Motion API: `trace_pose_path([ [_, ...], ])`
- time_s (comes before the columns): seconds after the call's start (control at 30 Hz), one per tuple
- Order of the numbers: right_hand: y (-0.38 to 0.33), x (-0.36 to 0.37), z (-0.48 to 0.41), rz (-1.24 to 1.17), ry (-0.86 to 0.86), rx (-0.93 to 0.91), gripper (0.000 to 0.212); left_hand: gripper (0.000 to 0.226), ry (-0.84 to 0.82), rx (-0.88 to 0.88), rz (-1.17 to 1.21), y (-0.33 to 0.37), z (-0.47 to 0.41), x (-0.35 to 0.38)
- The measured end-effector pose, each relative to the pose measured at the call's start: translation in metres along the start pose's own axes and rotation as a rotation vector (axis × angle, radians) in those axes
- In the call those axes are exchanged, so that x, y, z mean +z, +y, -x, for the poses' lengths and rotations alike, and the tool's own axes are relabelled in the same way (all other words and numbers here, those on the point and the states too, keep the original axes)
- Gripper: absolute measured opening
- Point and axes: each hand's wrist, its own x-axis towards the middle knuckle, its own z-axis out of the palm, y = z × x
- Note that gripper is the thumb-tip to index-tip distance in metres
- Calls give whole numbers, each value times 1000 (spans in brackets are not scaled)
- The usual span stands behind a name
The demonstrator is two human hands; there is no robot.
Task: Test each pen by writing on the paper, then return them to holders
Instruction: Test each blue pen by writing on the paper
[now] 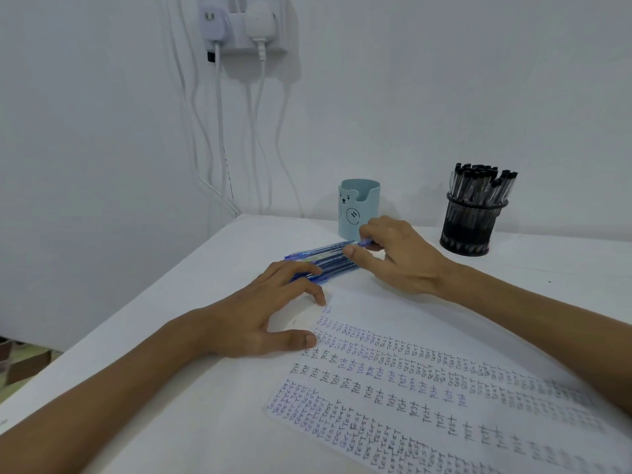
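Several blue pens [325,258] lie bundled side by side on the white table, just beyond the top edge of the paper [427,381], which is covered in rows of handwritten "test". My left hand [270,313] rests its fingers on the near ends of the pens, thumb on the paper's corner. My right hand [396,258] pinches the far end of the top blue pen between thumb and fingers. A light blue bear-face holder [359,208] stands behind the pens and looks empty from here. A black mesh holder [473,220] at the right is full of black-capped pens.
The table [212,388] meets a white wall at its back edge. A wall socket [246,25] with white plugs and hanging cables [220,138] sits above the table's far left corner. The table's left edge drops to the floor.
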Motion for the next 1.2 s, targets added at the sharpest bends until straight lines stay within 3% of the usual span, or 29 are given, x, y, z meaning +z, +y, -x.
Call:
trace_pose_path([
  [0.07,3,1,0,31,17,12,54,45,0,2,-1,0,0,0],
  [0.17,4,3,0,-60,196,4,38,45,5,11,-1,1,1,0],
  [0.3,-5,-4,-4,-120,375,153,50,45,8,2,-2,1,1,1],
  [0.43,-15,-11,-5,-650,248,478,59,45,10,4,-7,0,1,1],
  [0.5,-22,-10,-2,-862,155,573,50,45,8,4,-8,0,1,1],
  [0.6,-31,-4,6,-941,24,585,20,45,0,-3,-5,0,1,1],
  [0.73,-43,4,17,-1061,-122,518,21,45,-4,-8,1,0,0,0],
  [0.87,-52,5,20,-915,-237,483,17,46,-10,-15,11,1,0,0],
  [1.2,-63,7,27,-665,-194,360,11,46,-20,-16,9,0,0,0],
])
